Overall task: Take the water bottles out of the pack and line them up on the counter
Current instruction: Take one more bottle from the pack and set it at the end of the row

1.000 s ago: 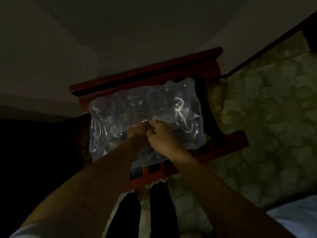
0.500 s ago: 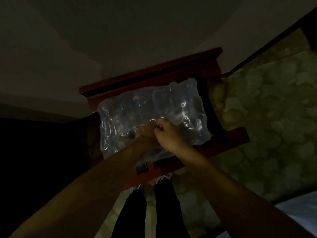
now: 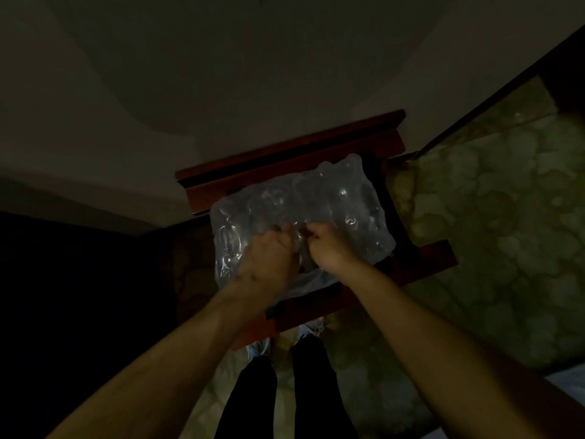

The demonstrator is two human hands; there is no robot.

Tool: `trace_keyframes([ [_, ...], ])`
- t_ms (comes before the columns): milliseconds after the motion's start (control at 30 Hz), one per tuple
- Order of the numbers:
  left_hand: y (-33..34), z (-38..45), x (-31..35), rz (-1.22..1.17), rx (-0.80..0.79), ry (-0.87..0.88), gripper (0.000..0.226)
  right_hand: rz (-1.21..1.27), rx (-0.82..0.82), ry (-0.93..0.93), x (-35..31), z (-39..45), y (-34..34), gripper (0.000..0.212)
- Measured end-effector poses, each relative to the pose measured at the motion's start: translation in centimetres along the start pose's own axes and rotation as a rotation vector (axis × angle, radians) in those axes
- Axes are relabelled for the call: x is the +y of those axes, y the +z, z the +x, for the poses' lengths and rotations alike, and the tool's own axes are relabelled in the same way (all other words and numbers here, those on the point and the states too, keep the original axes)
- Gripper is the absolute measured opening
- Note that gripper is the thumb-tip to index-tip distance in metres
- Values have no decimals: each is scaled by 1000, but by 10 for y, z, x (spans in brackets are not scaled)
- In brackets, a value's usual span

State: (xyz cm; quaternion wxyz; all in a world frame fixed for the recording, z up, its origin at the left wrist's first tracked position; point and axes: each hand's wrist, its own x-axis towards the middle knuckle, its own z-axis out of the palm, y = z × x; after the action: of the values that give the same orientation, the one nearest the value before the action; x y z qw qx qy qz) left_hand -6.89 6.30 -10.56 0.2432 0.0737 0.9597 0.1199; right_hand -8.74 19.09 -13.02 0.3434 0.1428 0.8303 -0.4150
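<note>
the room is dark, so i can see only a little. i am over a red wooden chair point(image 3: 285, 167), and the pack point(image 3: 335, 204) lies across its seat, from the back edge to close by the front edge. the water bottles are inside the clear wrap, but i cannot count them. no bottle is out yet.

my left hand point(image 3: 269, 258) and my right hand point(image 3: 329, 247) are near the middle of the pack, close together. both are curled tight and seem to pinch the wrap.

i think my job now is to tear the wrap open. i should pull the two hands apart slowly and hold the pack down, so it does not slide off the front edge.
</note>
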Motion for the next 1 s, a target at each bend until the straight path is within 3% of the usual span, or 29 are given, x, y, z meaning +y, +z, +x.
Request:
trace_keyframes([
  [100,-13,-15,-14,-168,45,0,31,-6,-125,-77,-1,-12,1,34],
  [200,-42,-32,-28,-250,148,-27,33,-13,-233,-155,-7,-26,3,49],
  [367,-100,-44,-33,-266,229,-1,35,-38,-84,-307,-41,-45,4,77],
  [533,-153,-59,-29,-327,307,6,35,39,19,-356,-81,-75,-12,57],
  [733,-187,-100,-36,-593,373,110,34,201,58,-389,-120,-116,-32,57],
  [833,-194,-121,-51,-571,340,108,27,280,111,-411,-138,-136,-38,60],
  [1000,-205,-162,-67,-468,244,57,35,299,93,-504,-173,-177,-37,60],
])
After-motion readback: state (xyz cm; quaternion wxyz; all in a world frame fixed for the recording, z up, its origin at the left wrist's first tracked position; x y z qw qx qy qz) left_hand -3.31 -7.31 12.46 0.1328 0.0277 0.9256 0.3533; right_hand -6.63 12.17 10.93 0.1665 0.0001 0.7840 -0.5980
